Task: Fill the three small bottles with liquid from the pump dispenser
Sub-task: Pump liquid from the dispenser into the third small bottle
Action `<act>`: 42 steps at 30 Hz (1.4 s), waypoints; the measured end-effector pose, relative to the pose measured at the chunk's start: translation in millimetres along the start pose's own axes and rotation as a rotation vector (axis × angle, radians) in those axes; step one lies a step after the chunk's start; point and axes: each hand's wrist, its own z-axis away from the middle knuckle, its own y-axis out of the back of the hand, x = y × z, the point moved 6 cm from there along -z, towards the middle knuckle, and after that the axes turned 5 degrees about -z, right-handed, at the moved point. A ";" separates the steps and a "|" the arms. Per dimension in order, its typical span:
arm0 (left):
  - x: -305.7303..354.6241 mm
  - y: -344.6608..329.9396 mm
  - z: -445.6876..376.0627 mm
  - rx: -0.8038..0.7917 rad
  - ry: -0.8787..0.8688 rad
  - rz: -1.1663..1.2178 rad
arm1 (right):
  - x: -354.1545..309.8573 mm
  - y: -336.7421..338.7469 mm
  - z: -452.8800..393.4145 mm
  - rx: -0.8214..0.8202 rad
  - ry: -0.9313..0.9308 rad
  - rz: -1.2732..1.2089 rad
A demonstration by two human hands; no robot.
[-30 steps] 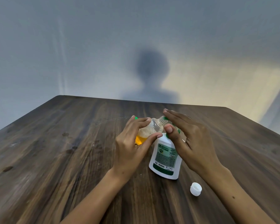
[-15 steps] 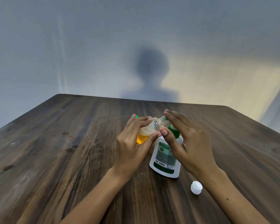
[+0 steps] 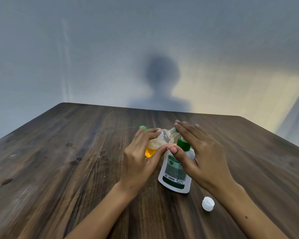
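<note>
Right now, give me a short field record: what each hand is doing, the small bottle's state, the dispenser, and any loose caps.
left hand: grips the small clear bottle, tilted, neck toward the pump
right hand: fingers straight over the green pump head
small clear bottle: uncapped, amber liquid in its lower end, foam above
pump dispenser: white, green label, upright on the wooden table
white cap: loose on the table, near the right wrist
green cap: behind the left fingers, mostly hidden

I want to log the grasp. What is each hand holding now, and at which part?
The left hand grips the small bottle around its body, tilted. The right hand holds nothing; its straight fingers lie over the pump dispenser.
</note>
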 end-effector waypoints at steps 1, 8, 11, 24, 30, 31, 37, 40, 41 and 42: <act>0.5 -0.5 -0.5 -0.003 0.003 0.004 | 0.4 1.2 -0.9 -0.008 0.010 -0.006; -0.2 -0.7 -1.4 0.012 0.013 0.004 | 0.1 2.8 -4.5 -0.008 0.013 0.009; 0.0 -1.0 -1.0 -0.006 0.007 0.014 | 0.2 -1.8 0.8 -0.014 -0.016 0.005; 0.5 -0.8 -1.4 -0.009 0.010 0.026 | 1.8 -0.6 -4.2 -0.002 -0.015 -0.053; -0.3 0.2 -1.3 0.003 0.016 0.009 | -0.8 7.9 -10.6 -0.013 0.015 -0.022; 0.2 0.1 -2.0 0.000 0.017 0.014 | -0.6 7.0 -10.8 -0.016 0.009 -0.028; -1.6 -1.9 -0.4 -0.021 0.014 0.009 | 2.5 3.4 -4.5 -0.018 -0.013 -0.062; -1.0 -1.2 -1.0 -0.007 0.019 0.012 | 1.7 6.8 -7.5 -0.030 0.007 -0.039; -1.0 -0.5 -1.2 -0.001 0.023 0.013 | 1.1 7.4 -8.8 -0.029 0.014 -0.027; -1.1 0.1 -1.4 0.001 0.024 0.012 | 0.6 7.5 -9.6 -0.026 0.017 -0.020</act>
